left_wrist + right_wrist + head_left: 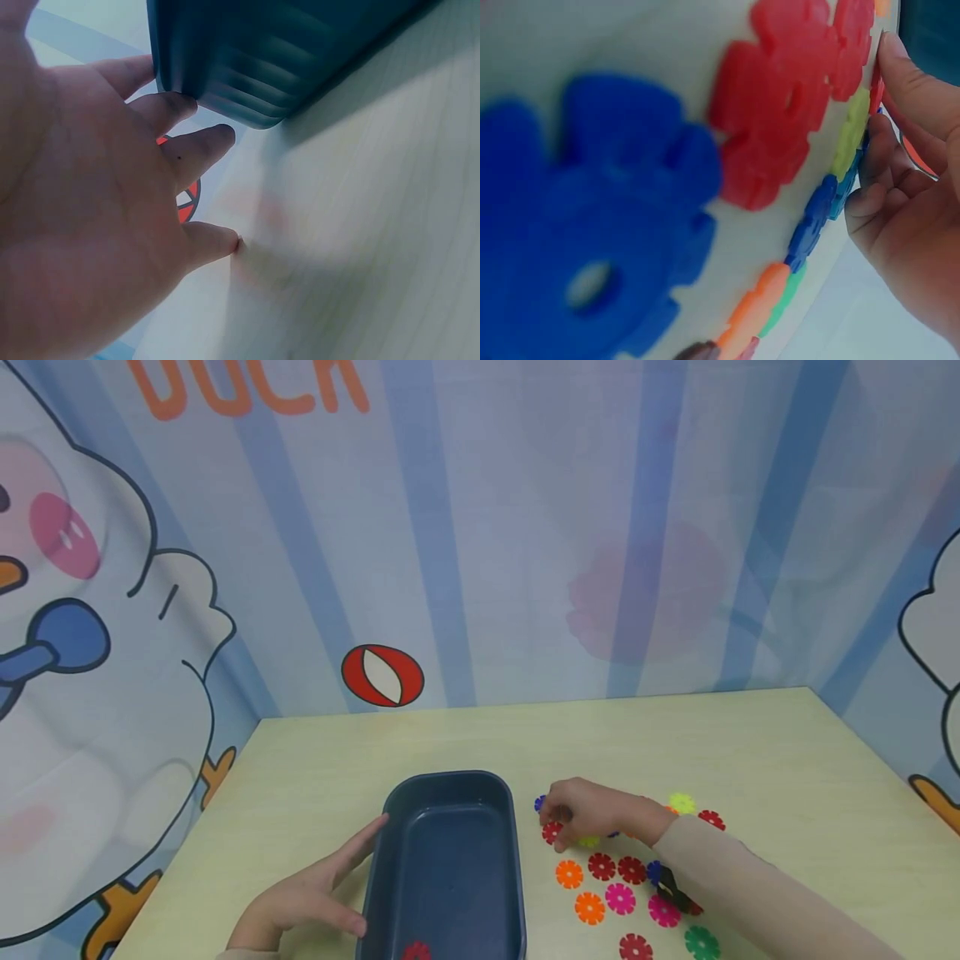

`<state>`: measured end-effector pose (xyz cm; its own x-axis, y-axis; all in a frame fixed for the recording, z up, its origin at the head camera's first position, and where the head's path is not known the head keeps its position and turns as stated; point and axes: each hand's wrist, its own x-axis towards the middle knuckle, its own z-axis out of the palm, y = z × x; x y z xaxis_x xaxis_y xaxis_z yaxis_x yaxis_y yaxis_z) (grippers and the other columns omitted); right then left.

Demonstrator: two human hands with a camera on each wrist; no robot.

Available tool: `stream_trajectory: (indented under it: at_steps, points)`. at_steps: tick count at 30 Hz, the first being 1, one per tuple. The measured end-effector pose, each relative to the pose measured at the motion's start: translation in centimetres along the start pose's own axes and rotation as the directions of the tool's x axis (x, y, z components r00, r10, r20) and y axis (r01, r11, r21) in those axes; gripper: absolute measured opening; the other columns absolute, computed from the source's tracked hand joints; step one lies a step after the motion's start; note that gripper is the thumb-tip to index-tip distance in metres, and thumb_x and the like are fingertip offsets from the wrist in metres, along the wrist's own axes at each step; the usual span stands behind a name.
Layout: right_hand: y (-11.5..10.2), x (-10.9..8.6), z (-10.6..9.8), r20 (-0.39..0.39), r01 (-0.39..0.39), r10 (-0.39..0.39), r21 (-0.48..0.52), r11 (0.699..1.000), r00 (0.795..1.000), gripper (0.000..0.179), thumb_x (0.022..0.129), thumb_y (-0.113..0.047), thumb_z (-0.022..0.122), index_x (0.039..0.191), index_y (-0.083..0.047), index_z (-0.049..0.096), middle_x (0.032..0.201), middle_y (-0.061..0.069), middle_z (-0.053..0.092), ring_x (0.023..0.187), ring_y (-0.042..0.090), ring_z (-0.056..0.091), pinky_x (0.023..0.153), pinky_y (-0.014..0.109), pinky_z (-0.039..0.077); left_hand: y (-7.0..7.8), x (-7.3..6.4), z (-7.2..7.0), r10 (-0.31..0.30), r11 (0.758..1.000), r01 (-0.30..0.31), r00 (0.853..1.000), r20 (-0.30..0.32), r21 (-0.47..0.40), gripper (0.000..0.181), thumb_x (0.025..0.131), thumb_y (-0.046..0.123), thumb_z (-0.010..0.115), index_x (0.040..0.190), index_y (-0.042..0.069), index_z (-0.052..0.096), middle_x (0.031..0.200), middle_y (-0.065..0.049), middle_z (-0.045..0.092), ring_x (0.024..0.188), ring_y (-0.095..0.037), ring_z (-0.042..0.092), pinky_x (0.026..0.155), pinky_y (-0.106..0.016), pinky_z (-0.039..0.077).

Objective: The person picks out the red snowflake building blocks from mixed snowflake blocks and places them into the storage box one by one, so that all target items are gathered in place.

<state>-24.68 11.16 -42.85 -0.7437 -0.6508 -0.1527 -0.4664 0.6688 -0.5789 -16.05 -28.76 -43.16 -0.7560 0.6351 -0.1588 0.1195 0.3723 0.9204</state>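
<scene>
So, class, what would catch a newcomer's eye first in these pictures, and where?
Probably the dark blue tray, low centre in the head view, with the left hand at its side and a red disc inside. Next, the bright notched discs on the table to its right, where the right hand has its fingertips at another red disc. On the backdrop, a white cartoon figure fills the left side.

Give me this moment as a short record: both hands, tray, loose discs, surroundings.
Left hand: fingers extended, touching the tray on its left side
Right hand: thumb and fingers at a red disc; firm grip unclear
Tray: dark blue, one red piece visible inside
Loose discs: notched, several colours, on the table right of the tray
Surroundings: striped cartoon backdrop
</scene>
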Motion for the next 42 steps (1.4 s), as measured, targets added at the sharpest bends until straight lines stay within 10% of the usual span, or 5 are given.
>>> stream_trajectory:
  at_steps: [42]
  points:
    - [-1.1, -0.2, -1.3, 0.044, 0.020, -0.020, 0.006, 1.000, 0.999, 0.018, 0.083, -0.001, 0.072, 0.080, -0.016, 0.062, 0.074, -0.006, 0.058, 0.071, 0.014, 0.053, 0.063, 0.025, 0.049, -0.2, 0.0, -0.1, -0.014, 1.000, 0.014, 1.000, 0.004, 0.006, 0.107, 0.078, 0.033, 0.079, 0.156, 0.024, 0.006, 0.162, -0.014, 0.002, 0.145, -0.045, 0.004, 0.106, -0.073, 0.007]
